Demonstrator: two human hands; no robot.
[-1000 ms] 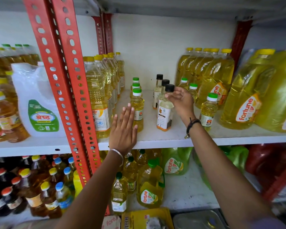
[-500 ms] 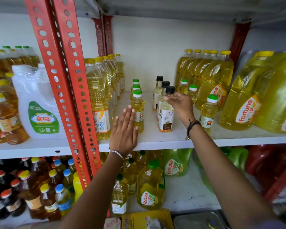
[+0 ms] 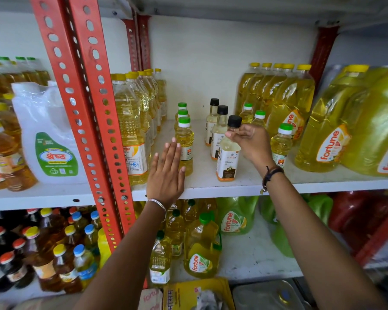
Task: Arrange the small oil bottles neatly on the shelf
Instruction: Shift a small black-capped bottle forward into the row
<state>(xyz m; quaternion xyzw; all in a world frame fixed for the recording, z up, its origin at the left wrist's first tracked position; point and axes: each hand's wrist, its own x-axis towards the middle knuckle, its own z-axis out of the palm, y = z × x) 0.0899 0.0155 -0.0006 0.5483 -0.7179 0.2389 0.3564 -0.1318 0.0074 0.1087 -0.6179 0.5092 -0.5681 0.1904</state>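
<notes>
Nearest the viewer, the left hand [image 3: 166, 171] lay flat and open at the front edge of the white shelf [image 3: 211, 186], fingers spread, holding nothing. Just beyond it stood a row of three green-capped small oil bottles [image 3: 184, 144]. The right hand [image 3: 252, 142] had its grip pinched on the neck of the front black-capped bottle [image 3: 228, 155], which stood upright on the shelf. Two more black-capped bottles [image 3: 218, 133] lined up behind it. Large yellow oil bottles [image 3: 287, 101] stood against the rear wall.
</notes>
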